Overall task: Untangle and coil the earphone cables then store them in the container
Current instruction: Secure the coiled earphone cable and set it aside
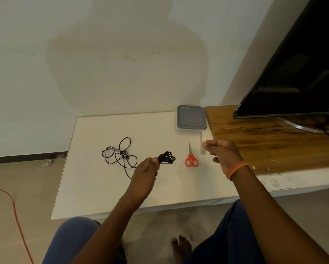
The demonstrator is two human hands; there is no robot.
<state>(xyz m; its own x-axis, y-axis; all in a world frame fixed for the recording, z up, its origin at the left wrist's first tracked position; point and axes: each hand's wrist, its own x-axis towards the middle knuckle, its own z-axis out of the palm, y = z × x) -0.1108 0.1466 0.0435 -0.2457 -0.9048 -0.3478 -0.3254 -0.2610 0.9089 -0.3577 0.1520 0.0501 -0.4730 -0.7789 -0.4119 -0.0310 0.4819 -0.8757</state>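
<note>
Head view is showing the left hand [146, 167] pinching a coiled earphone bundle [167, 158] at frame centre, the right hand [221, 154] curling empty; the bundle risks springing loose before reaching the lidded container [191, 117], upper right

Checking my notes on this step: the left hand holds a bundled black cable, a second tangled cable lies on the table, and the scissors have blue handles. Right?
Not quite: the head view shows the scissors have orange-red handles, not blue. The left hand does hold the bundled black cable, and the tangled cable lies on the table.
</note>
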